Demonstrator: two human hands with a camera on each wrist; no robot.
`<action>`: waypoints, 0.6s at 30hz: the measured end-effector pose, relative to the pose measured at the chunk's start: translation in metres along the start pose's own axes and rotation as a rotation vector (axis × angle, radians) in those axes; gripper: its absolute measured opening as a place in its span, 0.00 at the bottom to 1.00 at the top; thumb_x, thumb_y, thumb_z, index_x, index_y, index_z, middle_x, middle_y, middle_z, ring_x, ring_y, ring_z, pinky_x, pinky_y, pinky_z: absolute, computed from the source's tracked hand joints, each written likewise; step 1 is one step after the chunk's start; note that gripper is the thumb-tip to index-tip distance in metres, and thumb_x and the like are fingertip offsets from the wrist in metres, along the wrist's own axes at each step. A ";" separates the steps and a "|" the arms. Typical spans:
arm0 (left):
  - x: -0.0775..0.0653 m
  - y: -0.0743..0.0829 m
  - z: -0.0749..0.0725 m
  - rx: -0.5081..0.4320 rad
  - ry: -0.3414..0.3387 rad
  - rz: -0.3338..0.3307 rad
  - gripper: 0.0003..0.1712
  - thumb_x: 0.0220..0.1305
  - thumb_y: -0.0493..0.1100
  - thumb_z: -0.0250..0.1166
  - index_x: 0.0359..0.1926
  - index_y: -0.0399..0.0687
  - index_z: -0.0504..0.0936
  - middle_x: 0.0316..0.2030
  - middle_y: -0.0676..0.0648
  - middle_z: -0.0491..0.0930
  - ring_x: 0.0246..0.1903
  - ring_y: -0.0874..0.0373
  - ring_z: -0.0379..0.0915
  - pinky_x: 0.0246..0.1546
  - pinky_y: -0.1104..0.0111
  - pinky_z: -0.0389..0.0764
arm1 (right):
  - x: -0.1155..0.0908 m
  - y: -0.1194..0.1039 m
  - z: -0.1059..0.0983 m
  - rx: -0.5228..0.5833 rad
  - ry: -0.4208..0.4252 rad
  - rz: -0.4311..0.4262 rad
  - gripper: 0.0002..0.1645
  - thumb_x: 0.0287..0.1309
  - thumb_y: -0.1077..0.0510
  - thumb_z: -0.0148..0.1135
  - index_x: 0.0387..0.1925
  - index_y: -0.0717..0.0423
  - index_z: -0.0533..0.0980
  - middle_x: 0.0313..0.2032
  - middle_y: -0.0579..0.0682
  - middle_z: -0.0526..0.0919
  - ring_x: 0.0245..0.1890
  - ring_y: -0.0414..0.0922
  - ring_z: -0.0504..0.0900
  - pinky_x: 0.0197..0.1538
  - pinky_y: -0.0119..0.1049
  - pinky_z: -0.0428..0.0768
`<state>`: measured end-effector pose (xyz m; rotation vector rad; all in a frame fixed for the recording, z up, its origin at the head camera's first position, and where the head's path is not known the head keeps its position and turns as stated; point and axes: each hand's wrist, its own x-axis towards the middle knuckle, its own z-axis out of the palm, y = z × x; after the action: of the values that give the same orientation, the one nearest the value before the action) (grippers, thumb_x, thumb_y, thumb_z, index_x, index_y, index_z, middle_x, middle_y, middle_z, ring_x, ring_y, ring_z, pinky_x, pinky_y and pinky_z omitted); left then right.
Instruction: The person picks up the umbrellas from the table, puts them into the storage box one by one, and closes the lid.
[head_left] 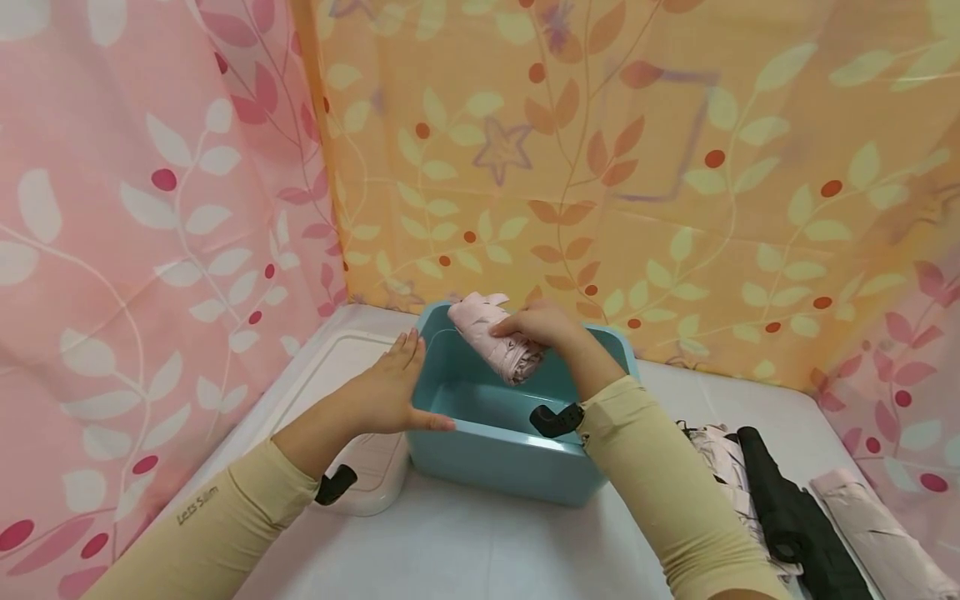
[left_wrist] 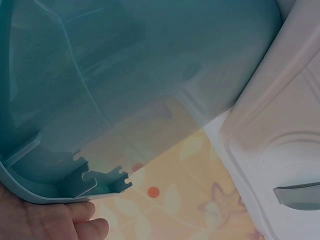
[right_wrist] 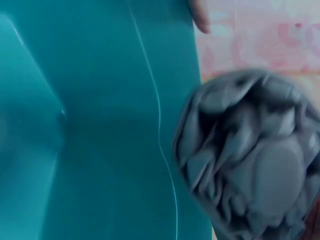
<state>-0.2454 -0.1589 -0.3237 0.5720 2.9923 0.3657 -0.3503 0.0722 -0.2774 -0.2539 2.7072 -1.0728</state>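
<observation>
One rolled pink cloth [head_left: 480,327] is up over the mouth of the blue-green bin [head_left: 495,462], and your right hand [head_left: 543,323] grips it around the middle, thumb on top. Your left hand [head_left: 386,385] holds nothing: fingers straight along the bin's left rim, thumb lying over the front rim near the near-left corner. Bin sits toward the far edge of the white surface [head_left: 465,542]. The pale lid [head_left: 378,475] lies just beside it, along the left edge of the surface. Toward the near-right corner you have a patterned cloth [head_left: 716,454], a black roll [head_left: 795,508] and a pale pink roll [head_left: 877,525] side by side. Step in hand, as I'd tag it: putting the cloth into the bin, roll not yet down. Next move probably calls for lowering it past the rim, steadying the bin with your left, then loosening the right fingers so the roll doesn't unwind. (Can't tell whether its far end touches the back rim; the right wrist view is blurred.)
</observation>
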 end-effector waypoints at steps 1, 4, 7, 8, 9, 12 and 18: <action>0.000 0.000 0.000 -0.001 -0.001 -0.001 0.78 0.31 0.87 0.47 0.69 0.33 0.37 0.70 0.37 0.30 0.68 0.45 0.21 0.65 0.52 0.43 | 0.000 -0.002 0.003 0.001 -0.006 -0.005 0.23 0.38 0.44 0.71 0.10 0.51 0.69 0.11 0.43 0.66 0.13 0.39 0.68 0.17 0.30 0.65; 0.000 0.001 0.000 0.006 -0.004 -0.003 0.78 0.31 0.87 0.47 0.69 0.33 0.37 0.70 0.37 0.30 0.68 0.44 0.21 0.65 0.52 0.43 | 0.003 -0.006 0.011 0.009 -0.014 0.006 0.24 0.37 0.45 0.72 0.08 0.50 0.67 0.09 0.42 0.65 0.10 0.38 0.66 0.15 0.30 0.65; 0.000 0.001 -0.001 0.011 -0.006 -0.003 0.78 0.32 0.87 0.47 0.69 0.32 0.38 0.70 0.36 0.30 0.68 0.44 0.22 0.65 0.52 0.43 | 0.008 -0.009 0.019 0.018 -0.033 0.022 0.25 0.38 0.44 0.71 0.07 0.49 0.66 0.09 0.42 0.64 0.10 0.38 0.66 0.15 0.30 0.65; 0.001 0.001 -0.001 0.012 -0.007 -0.002 0.78 0.32 0.87 0.47 0.69 0.32 0.38 0.70 0.36 0.30 0.68 0.44 0.21 0.65 0.52 0.42 | 0.010 -0.009 0.022 0.027 -0.047 0.028 0.24 0.39 0.44 0.71 0.07 0.50 0.67 0.09 0.42 0.64 0.10 0.39 0.66 0.16 0.30 0.65; 0.001 0.001 -0.001 0.010 -0.008 -0.002 0.78 0.32 0.87 0.47 0.69 0.32 0.38 0.70 0.36 0.30 0.68 0.44 0.21 0.65 0.52 0.42 | 0.011 -0.010 0.024 0.039 -0.060 0.033 0.24 0.39 0.45 0.71 0.08 0.50 0.68 0.09 0.42 0.64 0.10 0.39 0.66 0.16 0.30 0.65; 0.000 0.000 0.000 0.009 -0.011 -0.004 0.78 0.32 0.87 0.47 0.69 0.32 0.37 0.70 0.36 0.29 0.68 0.44 0.21 0.65 0.52 0.42 | 0.015 -0.011 0.031 0.057 -0.093 0.045 0.22 0.41 0.44 0.70 0.09 0.51 0.71 0.09 0.43 0.64 0.10 0.39 0.66 0.17 0.31 0.65; 0.001 -0.001 0.001 0.004 -0.009 -0.004 0.78 0.32 0.87 0.47 0.69 0.33 0.37 0.70 0.36 0.29 0.68 0.44 0.21 0.65 0.51 0.44 | 0.017 -0.011 0.038 0.075 -0.132 0.065 0.26 0.42 0.43 0.70 0.07 0.49 0.66 0.08 0.42 0.61 0.09 0.39 0.62 0.15 0.31 0.62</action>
<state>-0.2464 -0.1592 -0.3251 0.5668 2.9861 0.3561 -0.3553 0.0349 -0.2992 -0.2138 2.5359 -1.0958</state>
